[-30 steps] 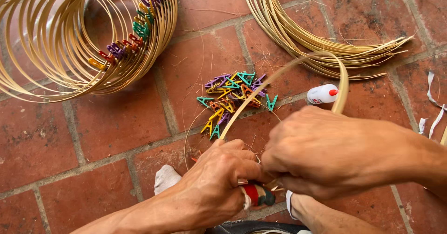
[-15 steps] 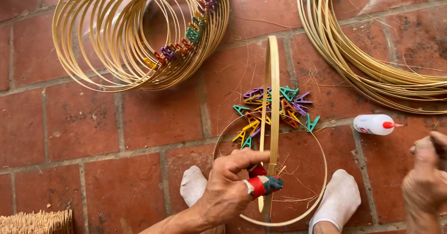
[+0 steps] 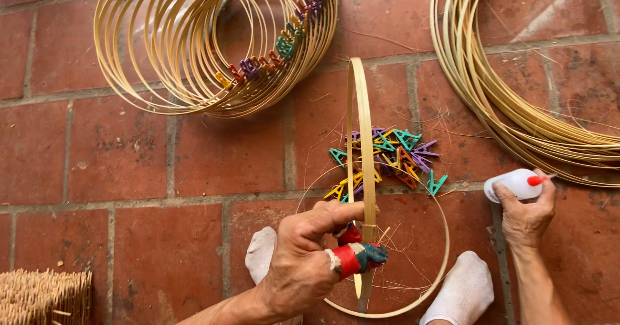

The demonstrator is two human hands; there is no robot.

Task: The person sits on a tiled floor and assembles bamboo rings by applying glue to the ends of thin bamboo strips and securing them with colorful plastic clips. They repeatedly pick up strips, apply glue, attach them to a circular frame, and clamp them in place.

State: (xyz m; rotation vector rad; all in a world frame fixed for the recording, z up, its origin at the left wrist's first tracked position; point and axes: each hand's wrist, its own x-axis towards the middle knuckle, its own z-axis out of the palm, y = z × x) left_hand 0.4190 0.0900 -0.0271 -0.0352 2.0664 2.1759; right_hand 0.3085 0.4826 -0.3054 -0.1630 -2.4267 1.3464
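My left hand, with taped fingertips, pinches a thin bamboo hoop held upright and edge-on over the brick floor. A second bamboo hoop lies flat on the floor beneath it, between my two white-socked feet. My right hand rests on a small white glue bottle with a red tip, lying on the bricks at the right. A heap of coloured plastic clips sits just beyond the flat hoop.
A stack of finished hoops with several coloured clips pinned on lies at the upper left. A coil of loose bamboo strips fills the upper right. A woven straw object sits at the lower left corner.
My right hand let go of the hoop and moved right to the glue bottle. My left hand now holds the hoop alone, turned upright.
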